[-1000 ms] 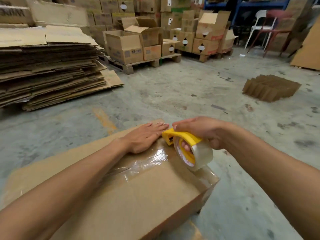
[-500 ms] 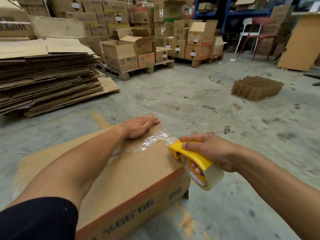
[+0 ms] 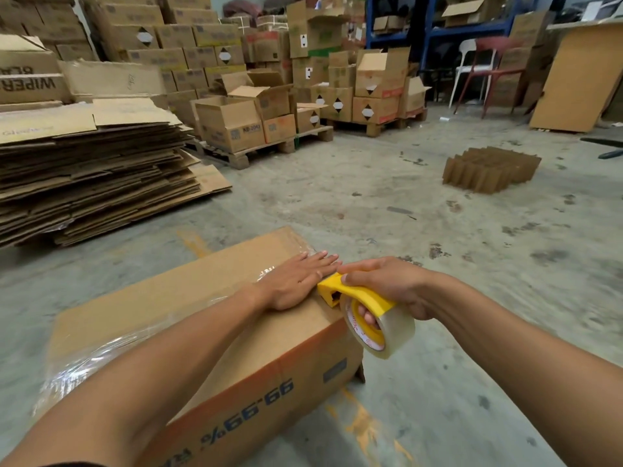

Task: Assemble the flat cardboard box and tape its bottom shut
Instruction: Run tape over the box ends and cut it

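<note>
Seen from a head-worn camera looking down at two bare arms over a warehouse floor (image 3: pixel 337 203) of stained concrete. At near centre, an assembled cardboard box (image 3: pixel 276 358) resting on the floor, taped face up, blue print reading upside down along its near right side. Clear tape (image 3: pixel 101 352) glinting across the top face, wrinkled toward the near left corner. Left hand (image 3: pixel 296 281) lying flat and released, palm down, fingers together and extended, pressing on the box's far right end. Just right of it, right hand (image 3: pixel 391 284) with its grip clenched around a yellow tape dispenser (image 3: pixel 354 291), fingers threaded through the core of the clear tape roll (image 3: pixel 381 328); dispenser nose touching the box's top right edge beside the left hand's fingertips, roll hanging off the box's right side. Far left, a tall stack of flattened cardboard sheets (image 3: pixel 94 176). Farther back at centre, open cartons on wooden pallets (image 3: pixel 249 123). On the floor at right, well apart from the box, a cardboard divider grid (image 3: pixel 488 168). Far right, a red chair (image 3: pixel 488 69) near blue shelving (image 3: pixel 431 32).
</note>
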Demonstrator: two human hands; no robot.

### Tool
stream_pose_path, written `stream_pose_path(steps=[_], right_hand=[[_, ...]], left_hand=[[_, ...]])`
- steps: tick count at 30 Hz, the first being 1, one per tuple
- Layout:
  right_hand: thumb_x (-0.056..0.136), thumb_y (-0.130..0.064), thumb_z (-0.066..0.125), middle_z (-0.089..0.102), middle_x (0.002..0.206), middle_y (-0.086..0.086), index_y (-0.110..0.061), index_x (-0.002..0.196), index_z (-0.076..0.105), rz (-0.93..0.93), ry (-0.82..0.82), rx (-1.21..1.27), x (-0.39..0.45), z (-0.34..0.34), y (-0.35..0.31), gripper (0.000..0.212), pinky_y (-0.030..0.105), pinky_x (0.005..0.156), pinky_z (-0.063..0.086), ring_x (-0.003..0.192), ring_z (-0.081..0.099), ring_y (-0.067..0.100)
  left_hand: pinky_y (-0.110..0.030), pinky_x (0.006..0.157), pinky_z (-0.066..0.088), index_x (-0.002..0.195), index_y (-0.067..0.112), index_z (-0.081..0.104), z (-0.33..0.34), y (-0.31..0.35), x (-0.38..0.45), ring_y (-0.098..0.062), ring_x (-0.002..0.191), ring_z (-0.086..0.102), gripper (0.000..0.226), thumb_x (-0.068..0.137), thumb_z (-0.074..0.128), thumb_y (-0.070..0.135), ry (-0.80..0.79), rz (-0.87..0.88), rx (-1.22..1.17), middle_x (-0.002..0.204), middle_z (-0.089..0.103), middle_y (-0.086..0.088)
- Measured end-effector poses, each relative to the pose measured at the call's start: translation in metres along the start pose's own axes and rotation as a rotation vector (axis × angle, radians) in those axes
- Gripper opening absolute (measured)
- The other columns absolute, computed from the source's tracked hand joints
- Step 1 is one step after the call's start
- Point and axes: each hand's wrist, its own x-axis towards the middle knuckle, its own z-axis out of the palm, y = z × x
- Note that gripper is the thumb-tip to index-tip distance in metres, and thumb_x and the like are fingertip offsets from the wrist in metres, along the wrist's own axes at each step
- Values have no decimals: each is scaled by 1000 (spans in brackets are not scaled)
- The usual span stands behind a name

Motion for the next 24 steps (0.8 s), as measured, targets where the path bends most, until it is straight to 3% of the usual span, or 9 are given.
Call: stream_pose_path(steps=[3,7,18,24], right_hand=[[98,-23,59,63,60,15,-32,102,71,-4,-3,15,-3,0,2,15,29,47,56,42,59,21],[97,-23,61,64,61,15,-26,129,61,11,3,12,-22,-12,22,32,28,46,54,43,59,22],[95,-22,63,60,62,18,-29,125,65,-2,22,68,-77,-30,80,30,29,45,51,42,55,25],[96,-18,61,62,62,19,-26,128,62,-26,27,76,-67,-22,93,33,30,48,52,43,56,27]], left_hand=[[-23,120,-4,154,33,18,-2,0,-1,4,147,0,50,106,10,25,11,0,1,161,11,17],[-26,120,-2,154,31,17,-3,0,-1,2,147,2,52,103,8,26,-9,-6,39,161,11,15],[-24,119,-2,155,29,14,-7,6,-2,1,147,3,53,102,10,31,-26,-11,86,161,11,12],[-34,121,-4,155,28,12,-14,19,0,-8,149,0,52,105,18,40,-82,-94,117,162,8,11]])
